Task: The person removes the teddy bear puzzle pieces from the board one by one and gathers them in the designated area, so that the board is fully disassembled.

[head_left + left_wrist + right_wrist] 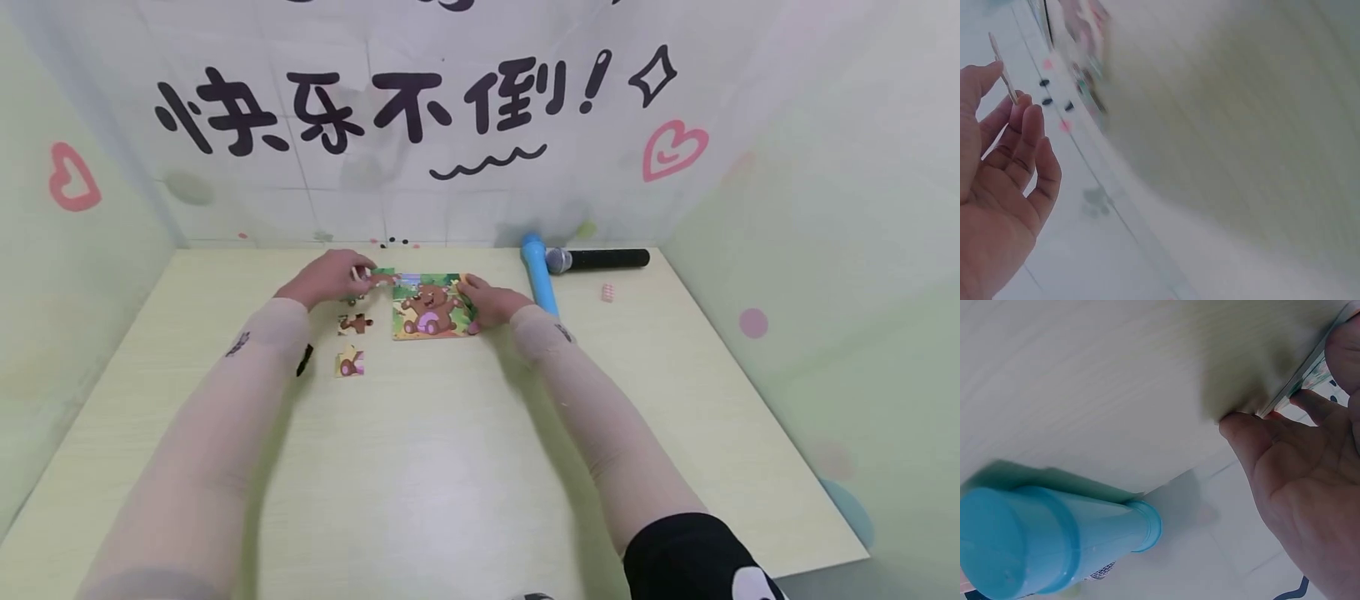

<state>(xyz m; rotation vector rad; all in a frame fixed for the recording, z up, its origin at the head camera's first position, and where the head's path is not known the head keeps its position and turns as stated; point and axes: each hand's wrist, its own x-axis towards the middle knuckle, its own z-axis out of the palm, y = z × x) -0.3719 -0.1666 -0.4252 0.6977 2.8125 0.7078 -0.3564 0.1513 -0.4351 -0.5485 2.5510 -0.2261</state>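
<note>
Head view: flat bear puzzle (431, 308), wood-grained worktop (435, 467).
Left hand (330, 277) pinches a thin piece (1007, 82); right hand (495, 303) grips the puzzle's edge.

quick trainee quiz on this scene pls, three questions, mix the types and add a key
1. Which hand pinches a thin piece?
2. True or false: in the head view, the bear picture lies to the right of the blue microphone.
3. Multiple choice: what colour is the body of the other microphone?
a) red
b) black
c) green

Key:
1. The left hand
2. False; it lies to the left
3. b
</note>
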